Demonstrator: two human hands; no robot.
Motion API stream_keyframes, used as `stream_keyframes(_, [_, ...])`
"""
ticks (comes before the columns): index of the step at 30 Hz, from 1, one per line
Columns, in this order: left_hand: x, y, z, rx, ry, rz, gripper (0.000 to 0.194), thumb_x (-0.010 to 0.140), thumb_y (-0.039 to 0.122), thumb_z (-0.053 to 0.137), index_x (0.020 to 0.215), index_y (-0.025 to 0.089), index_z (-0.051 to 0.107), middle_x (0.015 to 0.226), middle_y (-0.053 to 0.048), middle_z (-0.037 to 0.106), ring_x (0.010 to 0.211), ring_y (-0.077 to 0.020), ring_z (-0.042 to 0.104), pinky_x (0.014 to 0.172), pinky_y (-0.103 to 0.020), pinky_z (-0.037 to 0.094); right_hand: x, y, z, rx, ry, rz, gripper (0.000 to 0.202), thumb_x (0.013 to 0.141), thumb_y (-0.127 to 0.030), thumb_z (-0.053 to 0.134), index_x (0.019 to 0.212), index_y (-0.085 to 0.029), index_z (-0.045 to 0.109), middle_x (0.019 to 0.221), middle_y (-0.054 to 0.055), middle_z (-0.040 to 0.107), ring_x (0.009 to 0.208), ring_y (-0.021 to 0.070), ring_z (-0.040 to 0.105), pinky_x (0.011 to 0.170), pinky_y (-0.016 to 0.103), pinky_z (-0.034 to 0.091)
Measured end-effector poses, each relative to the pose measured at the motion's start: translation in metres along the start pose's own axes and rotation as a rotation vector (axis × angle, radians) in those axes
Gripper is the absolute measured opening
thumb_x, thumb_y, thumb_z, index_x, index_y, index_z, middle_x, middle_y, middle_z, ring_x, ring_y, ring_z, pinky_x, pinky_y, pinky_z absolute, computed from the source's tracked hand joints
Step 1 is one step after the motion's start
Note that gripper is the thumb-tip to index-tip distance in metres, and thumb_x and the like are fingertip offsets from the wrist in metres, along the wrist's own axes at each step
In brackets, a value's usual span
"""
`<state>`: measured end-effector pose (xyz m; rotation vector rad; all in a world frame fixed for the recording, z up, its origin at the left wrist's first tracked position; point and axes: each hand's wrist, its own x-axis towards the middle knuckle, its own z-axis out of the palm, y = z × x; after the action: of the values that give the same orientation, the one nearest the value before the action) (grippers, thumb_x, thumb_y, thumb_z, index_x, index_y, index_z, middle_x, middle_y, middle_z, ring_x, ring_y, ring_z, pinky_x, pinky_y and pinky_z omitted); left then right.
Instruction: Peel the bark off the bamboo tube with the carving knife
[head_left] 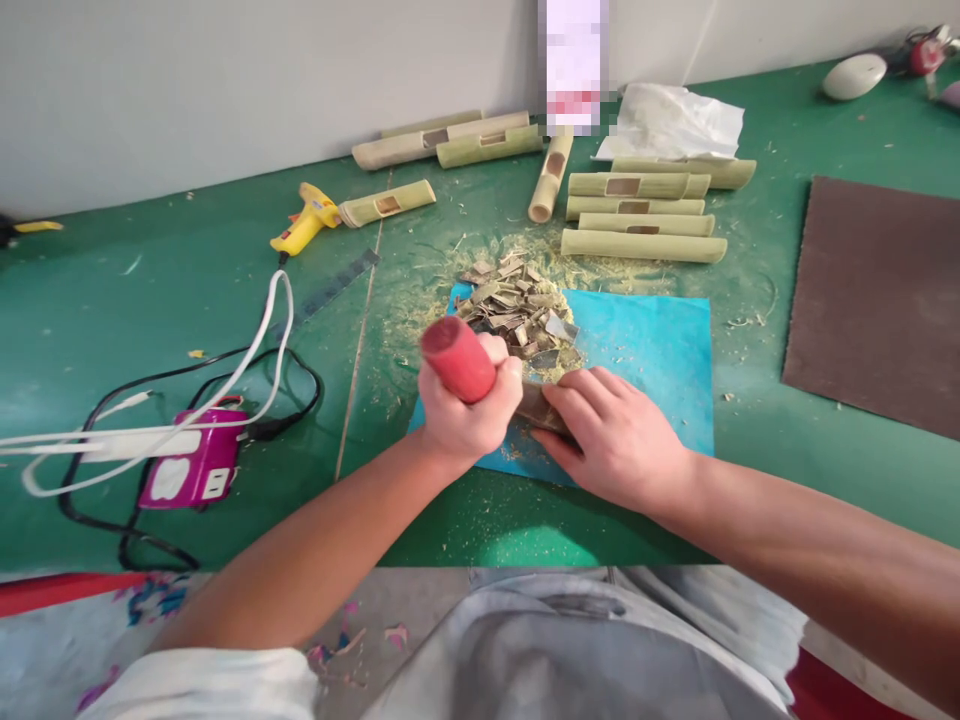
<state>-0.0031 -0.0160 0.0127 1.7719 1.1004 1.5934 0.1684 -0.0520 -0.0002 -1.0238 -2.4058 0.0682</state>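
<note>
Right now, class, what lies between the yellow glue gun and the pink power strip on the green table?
In the head view, a white cord loops across the bare green table between the glue gun and the power strip.
</note>
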Motion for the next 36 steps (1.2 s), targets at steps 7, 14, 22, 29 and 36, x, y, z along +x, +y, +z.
stream_keyframes(7, [0.008,-0.008,0.003,-0.141,0.128,0.001,0.025,0.090,0.027,0.064,0.068,0.019,0.056,0.057,0.004,0.057,0.049,-0.0085,0.055,0.054,-0.024,0.045,0.001,-0.001,-0.001,-0.046,-0.004,0.024,0.020,0.094,-0.031,0.057,0.094,-0.013,0.066,0.091,0.011,0.067,0.079,0.0225,0.053,0.065,0.034,0.044])
stream_keyframes(14, [0.008,-0.001,0.002,0.000,0.039,-0.009,0.026,0.091,0.027,0.064,0.067,0.017,0.056,0.061,0.002,0.059,0.054,-0.0084,0.054,0.059,-0.024,0.048,0.001,-0.002,-0.001,-0.065,0.022,0.002,0.020,0.094,-0.030,0.058,0.095,-0.012,0.067,0.090,0.011,0.069,0.077,0.0236,0.055,0.063,0.035,0.045])
stream_keyframes(22, [0.005,-0.002,-0.008,0.198,-0.128,0.113,0.022,0.092,0.026,0.059,0.072,0.018,0.059,0.066,0.000,0.060,0.061,-0.0108,0.056,0.062,-0.027,0.046,0.001,0.001,0.000,0.022,0.026,0.023,0.019,0.094,-0.030,0.057,0.093,-0.013,0.065,0.089,0.012,0.068,0.078,0.0235,0.056,0.066,0.035,0.049])
stream_keyframes(29, [0.001,-0.004,0.000,0.001,-0.025,0.034,0.023,0.081,0.015,0.061,0.061,0.018,0.050,0.053,0.005,0.049,0.045,-0.0074,0.046,0.047,-0.024,0.037,0.003,0.006,0.000,0.118,0.025,0.052,0.019,0.093,-0.031,0.059,0.095,-0.013,0.064,0.085,0.011,0.066,0.078,0.0237,0.057,0.067,0.036,0.052])
stream_keyframes(36, [0.011,-0.009,0.001,-0.091,0.087,0.039,0.024,0.090,0.029,0.064,0.069,0.019,0.056,0.058,0.004,0.057,0.052,-0.0092,0.055,0.057,-0.025,0.047,0.003,0.005,0.000,0.098,0.031,0.050,0.017,0.093,-0.031,0.059,0.098,-0.015,0.063,0.090,0.011,0.068,0.080,0.0237,0.058,0.068,0.037,0.052])
